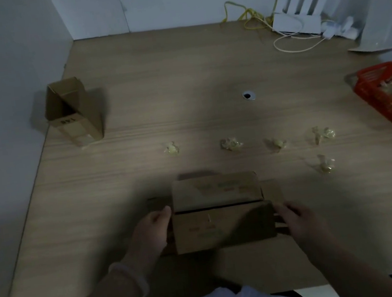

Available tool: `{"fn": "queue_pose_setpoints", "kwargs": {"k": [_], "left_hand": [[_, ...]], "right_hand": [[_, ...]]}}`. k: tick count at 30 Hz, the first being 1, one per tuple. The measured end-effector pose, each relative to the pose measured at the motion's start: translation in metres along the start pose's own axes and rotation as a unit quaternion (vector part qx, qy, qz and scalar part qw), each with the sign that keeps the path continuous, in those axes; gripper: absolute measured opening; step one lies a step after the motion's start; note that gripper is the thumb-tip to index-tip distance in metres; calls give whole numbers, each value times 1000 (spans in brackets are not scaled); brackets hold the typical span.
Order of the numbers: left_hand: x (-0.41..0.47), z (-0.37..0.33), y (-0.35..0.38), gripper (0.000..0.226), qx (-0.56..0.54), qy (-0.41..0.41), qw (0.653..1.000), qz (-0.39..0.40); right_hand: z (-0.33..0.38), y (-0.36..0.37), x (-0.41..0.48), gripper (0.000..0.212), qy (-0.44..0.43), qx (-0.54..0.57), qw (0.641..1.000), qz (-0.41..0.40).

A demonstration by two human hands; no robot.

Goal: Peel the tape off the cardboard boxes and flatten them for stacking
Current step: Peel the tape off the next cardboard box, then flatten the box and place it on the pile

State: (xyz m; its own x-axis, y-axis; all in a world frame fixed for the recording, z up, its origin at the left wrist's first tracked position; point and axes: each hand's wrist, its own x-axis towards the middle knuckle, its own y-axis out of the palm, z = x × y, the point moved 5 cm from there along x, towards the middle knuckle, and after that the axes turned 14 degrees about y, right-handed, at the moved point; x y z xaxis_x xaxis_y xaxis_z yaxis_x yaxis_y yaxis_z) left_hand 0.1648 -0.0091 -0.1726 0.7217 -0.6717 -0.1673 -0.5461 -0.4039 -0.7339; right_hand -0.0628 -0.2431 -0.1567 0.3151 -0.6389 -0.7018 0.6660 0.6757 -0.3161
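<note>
A brown cardboard box lies near the front edge of the wooden table, its two top flaps meeting along a dark seam. My left hand grips the box's left end, thumb at the top corner. My right hand holds the right end, fingers curled round the side flap. A second cardboard box stands open at the far left of the table. Several crumpled balls of peeled tape lie in a row beyond the near box.
A red plastic basket holding crumpled tape sits at the right edge. A white router with yellow and white cables stands at the back right. A cable hole is in the table's middle. White walls close the left and back.
</note>
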Motion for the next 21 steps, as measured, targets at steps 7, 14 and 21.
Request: {"fn": "queue_pose_setpoints", "kwargs": {"k": [7, 14, 21], "left_hand": [[-1, -9, -8, 54, -109, -54, 986, 116], [5, -27, -9, 82, -2, 37, 964, 264], [23, -51, 6, 134, 121, 33, 976, 180]], "right_hand": [[22, 7, 11, 17, 64, -42, 993, 87], [54, 18, 6, 73, -147, -440, 877, 122], [67, 42, 23, 124, -137, -475, 867, 65]]}}
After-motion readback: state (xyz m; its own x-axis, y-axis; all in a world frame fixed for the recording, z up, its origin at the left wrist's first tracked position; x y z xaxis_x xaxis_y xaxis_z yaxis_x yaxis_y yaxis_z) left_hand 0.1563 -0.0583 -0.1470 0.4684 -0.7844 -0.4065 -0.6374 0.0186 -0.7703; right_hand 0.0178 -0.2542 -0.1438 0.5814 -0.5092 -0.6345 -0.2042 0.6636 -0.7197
